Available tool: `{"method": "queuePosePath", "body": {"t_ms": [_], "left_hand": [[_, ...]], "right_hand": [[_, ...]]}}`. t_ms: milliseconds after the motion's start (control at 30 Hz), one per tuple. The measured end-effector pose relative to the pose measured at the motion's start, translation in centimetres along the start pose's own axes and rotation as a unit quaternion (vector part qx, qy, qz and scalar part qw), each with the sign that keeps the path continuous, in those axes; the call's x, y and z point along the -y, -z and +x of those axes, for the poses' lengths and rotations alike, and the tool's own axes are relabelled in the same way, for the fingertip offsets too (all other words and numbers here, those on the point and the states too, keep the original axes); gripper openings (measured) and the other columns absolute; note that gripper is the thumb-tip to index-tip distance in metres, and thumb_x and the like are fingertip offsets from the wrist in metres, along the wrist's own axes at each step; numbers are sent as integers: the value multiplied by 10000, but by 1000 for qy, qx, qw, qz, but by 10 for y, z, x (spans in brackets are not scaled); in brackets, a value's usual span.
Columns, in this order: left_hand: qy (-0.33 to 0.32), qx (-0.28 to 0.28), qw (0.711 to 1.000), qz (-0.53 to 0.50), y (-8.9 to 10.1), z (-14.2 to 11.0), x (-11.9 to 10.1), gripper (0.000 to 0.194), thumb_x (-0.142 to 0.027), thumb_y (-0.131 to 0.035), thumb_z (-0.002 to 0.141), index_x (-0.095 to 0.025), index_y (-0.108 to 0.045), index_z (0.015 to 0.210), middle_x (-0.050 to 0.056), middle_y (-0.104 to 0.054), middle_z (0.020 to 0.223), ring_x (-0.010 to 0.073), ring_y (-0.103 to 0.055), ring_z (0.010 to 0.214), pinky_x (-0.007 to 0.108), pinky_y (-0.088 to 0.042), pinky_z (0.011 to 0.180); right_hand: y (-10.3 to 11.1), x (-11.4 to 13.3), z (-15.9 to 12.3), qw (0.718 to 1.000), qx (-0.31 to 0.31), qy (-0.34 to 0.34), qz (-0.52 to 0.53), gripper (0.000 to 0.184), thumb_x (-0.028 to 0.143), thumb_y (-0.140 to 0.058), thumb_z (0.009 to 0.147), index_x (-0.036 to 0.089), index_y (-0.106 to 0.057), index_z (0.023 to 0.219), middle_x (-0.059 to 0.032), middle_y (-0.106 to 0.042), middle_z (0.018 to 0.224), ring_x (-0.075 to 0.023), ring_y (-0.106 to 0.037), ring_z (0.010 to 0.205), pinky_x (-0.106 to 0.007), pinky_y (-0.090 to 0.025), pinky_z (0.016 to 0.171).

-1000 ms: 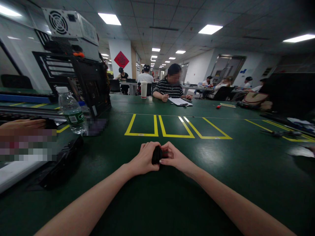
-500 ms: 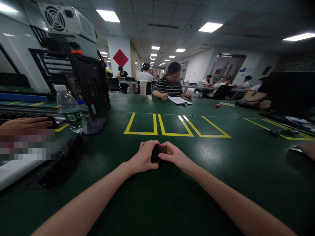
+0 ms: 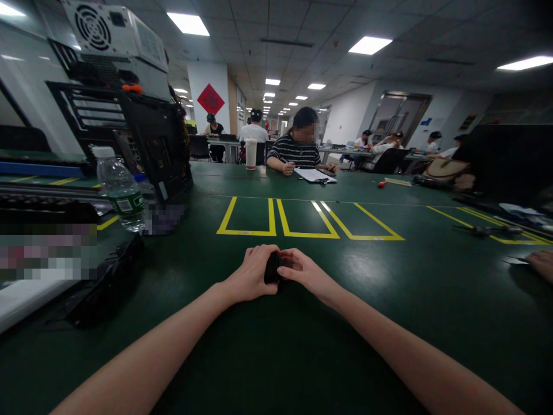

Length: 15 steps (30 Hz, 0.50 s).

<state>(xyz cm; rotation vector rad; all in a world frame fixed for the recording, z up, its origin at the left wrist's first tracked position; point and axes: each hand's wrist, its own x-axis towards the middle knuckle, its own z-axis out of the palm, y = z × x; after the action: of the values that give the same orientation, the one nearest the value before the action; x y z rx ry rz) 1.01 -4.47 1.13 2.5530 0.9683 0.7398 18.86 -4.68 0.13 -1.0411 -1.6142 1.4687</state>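
Between my hands is a small black object (image 3: 272,268), low over the green table (image 3: 276,351); its exact kind I cannot make out. My left hand (image 3: 253,274) is wrapped round its left side, fingers over the top and thumb below. From the right, my right hand (image 3: 300,266) has its thumb and fingertips bent against the object's right edge. Both hands hide most of it. Beyond them, yellow tape outlines (image 3: 307,235) mark the table top.
On the left stand a water bottle (image 3: 125,199), an open black computer case (image 3: 155,138) and a black strap-like bundle (image 3: 108,279). Across the table a person (image 3: 298,144) sits at a clipboard (image 3: 315,174), near a white cup (image 3: 251,154). Another person's hand (image 3: 542,262) shows at the right edge.
Another person's hand at the left edge has gone out of view. My hands and the black object stay almost in place; the whole view has shifted slightly.
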Motion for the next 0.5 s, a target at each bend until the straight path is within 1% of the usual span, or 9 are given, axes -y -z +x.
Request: {"method": "queuePosePath", "body": {"t_ms": [133,200,367,467,500], "left_hand": [[5,6,1000,-4,4,-1,-3,522,-226,-604,653,-208,-334,1099,52,-449,1030,222,-446,957,387,-309,862],[6,4,1000,-4,4,0,-4,525,-220,-610,644,-209,-338,1093,50,-451,1021,223,-448,949,387,-313,855],[5,8,1000,-9,4,0,-5,498,-240,-595,668,-200,-339,1093,56,-447,1027,218,-444,955,389,-308,866],[9,8,1000,-6,5,0,-5,502,-248,-598,667,-194,-339,1095,59,-448,1025,217,-444,948,389,-312,864],[10,9,1000,-5,5,0,-5,505,-249,-598,667,-191,-339,1096,61,-447,1024,217,-443,948,388,-313,864]], "right_hand": [[2,3,-2,999,40,19,4,351,214,-635,651,214,-445,947,-20,-497,1006,-179,-498,974,-378,-403,859],[1,5,-2,999,48,23,6,376,196,-652,632,220,-434,938,-8,-505,979,-178,-499,976,-377,-406,856],[-1,6,-3,999,28,14,10,273,292,-584,701,216,-439,920,-14,-509,973,-176,-509,952,-379,-412,844],[-1,3,-2,1000,19,8,4,301,317,-578,701,222,-440,952,-22,-504,1000,-182,-509,946,-390,-414,835],[-1,2,-2,1000,7,4,1,320,324,-582,695,223,-441,964,-26,-503,1006,-186,-507,948,-397,-412,833]]}}
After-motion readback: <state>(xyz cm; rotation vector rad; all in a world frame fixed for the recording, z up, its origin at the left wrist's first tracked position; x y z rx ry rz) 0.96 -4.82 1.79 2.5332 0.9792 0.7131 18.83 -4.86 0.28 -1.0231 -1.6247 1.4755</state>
